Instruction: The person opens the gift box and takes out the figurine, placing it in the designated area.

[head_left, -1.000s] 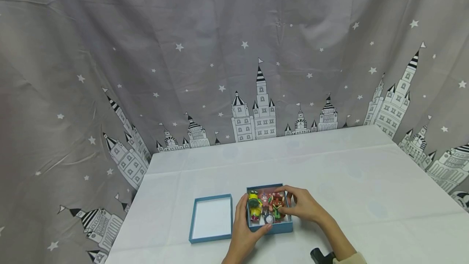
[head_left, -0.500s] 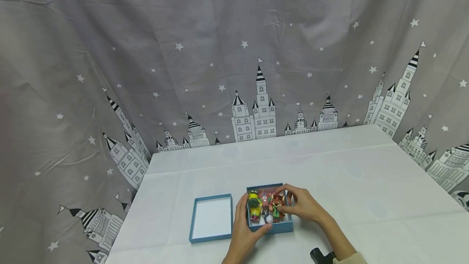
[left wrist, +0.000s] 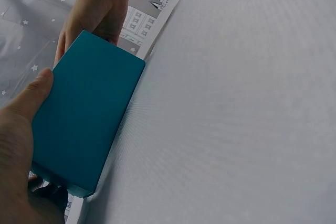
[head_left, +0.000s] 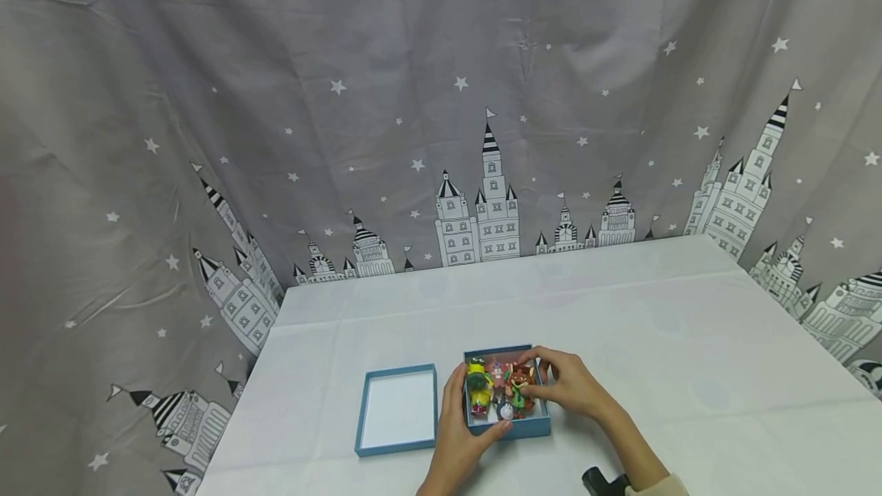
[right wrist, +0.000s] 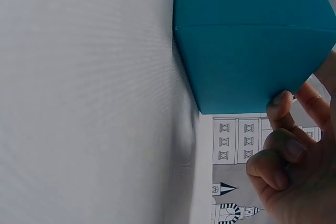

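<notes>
A blue open box stands on the white table, packed with small toy figurines. My left hand grips its left side, thumb at the front wall and fingers along the left wall. My right hand reaches over the right rim and pinches a reddish-brown toy figurine in green clothes. Beside it lie a yellow-green figurine, a pink one and a small grey-white one. Both wrist views show only the outer blue walls of the box; the figurines are hidden there.
Left of the box lies a shallow blue lid, its white inside facing up. The white tabletop reaches back to a grey curtain with castles and stars. A black device sits at my right wrist.
Both hands keep their places at the box. The reddish-brown figurine has tilted slightly under my right fingers; otherwise nothing visibly differs.
</notes>
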